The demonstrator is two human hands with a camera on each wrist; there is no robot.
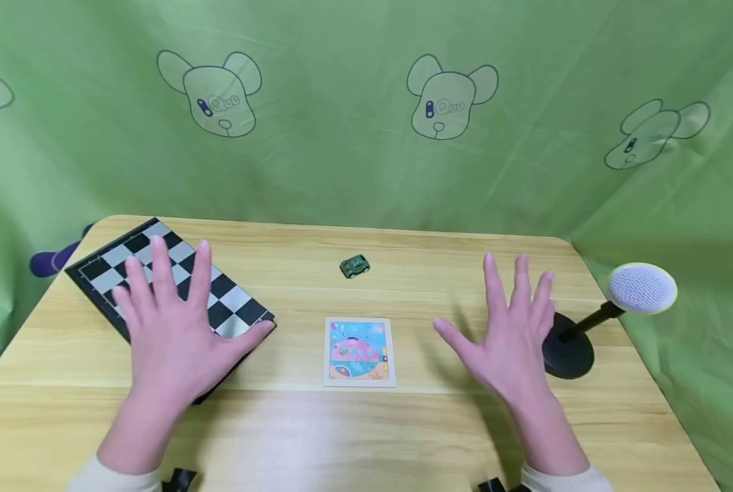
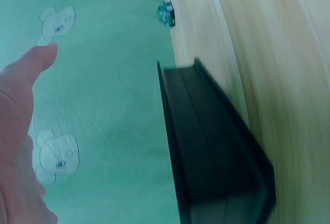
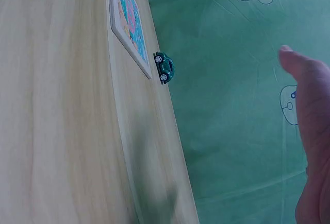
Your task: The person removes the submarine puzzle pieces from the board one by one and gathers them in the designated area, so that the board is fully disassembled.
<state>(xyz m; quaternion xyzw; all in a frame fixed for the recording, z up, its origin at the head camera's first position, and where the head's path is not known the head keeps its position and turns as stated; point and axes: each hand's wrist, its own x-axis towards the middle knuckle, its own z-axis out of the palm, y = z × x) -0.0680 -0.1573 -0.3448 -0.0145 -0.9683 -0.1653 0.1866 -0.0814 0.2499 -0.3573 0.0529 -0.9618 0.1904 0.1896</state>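
My left hand [image 1: 172, 345] is spread above the near side of a black-and-white chessboard [image 1: 233, 301], fingers straight, holding nothing. In the left wrist view the board's dark side [image 2: 206, 147] shows below and beside that hand's thumb [image 2: 38, 62]. On the right, my right hand [image 1: 510, 345] hovers with its fingers spread, just left of a round-headed microphone [image 1: 643, 288] on a black base [image 1: 568, 352]. Between the hands lies a square picture puzzle [image 1: 358, 352] with a pink submarine in a white frame. Farther back sits a small green toy car [image 1: 354, 266], also in the right wrist view.
Everything stands on a light wooden table [image 1: 305, 437]. A green curtain [image 1: 341, 157] with printed bear heads hangs behind its far edge and along the right side. A purple object [image 1: 52, 261] pokes out beyond the table's left edge.
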